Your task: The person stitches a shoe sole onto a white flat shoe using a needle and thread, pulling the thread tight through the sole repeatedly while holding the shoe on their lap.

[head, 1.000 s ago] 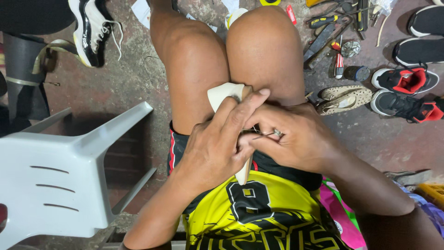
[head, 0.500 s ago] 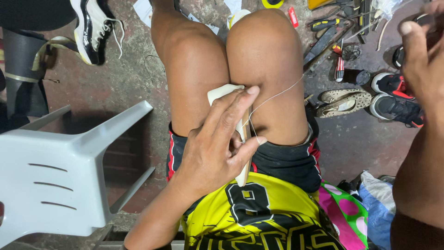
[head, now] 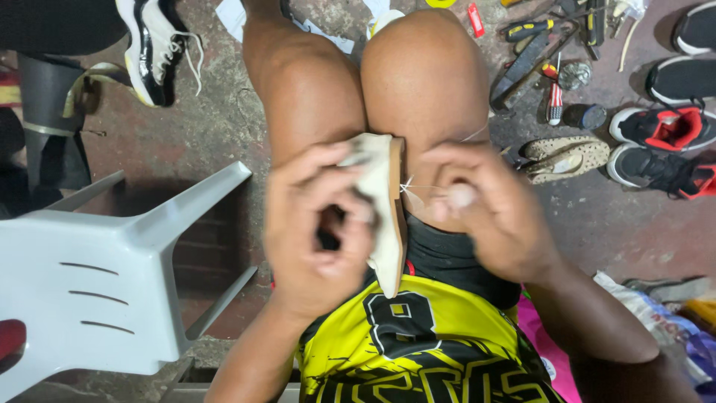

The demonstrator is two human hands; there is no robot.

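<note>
At the centre of the frame the left hand is clamped on a pale shoe, fingers curled over its cream side, the shoe standing on edge between the thighs with its tan sole rim facing right. The shoe's upper end sits against the knees; its lower tip points down toward the yellow jersey. Just right of the sole edge, the right hand is pinched shut on a thin thread that runs from the sole to its fingertips; whether a needle is in the pinch cannot be told, as the hand is blurred. The two hands are close but apart, with the shoe between them.

The white chair fills the lower left, its corner reaching near the left forearm. A black-and-white sneaker lies in the upper left on the bare concrete floor, which gives open room between chair and leg. In the upper right, tools are scattered near the right knee, with a spotted shoe just right of the right hand and red-and-black sneakers at the right edge. Plastic bags crowd the lower right beside the right forearm.
</note>
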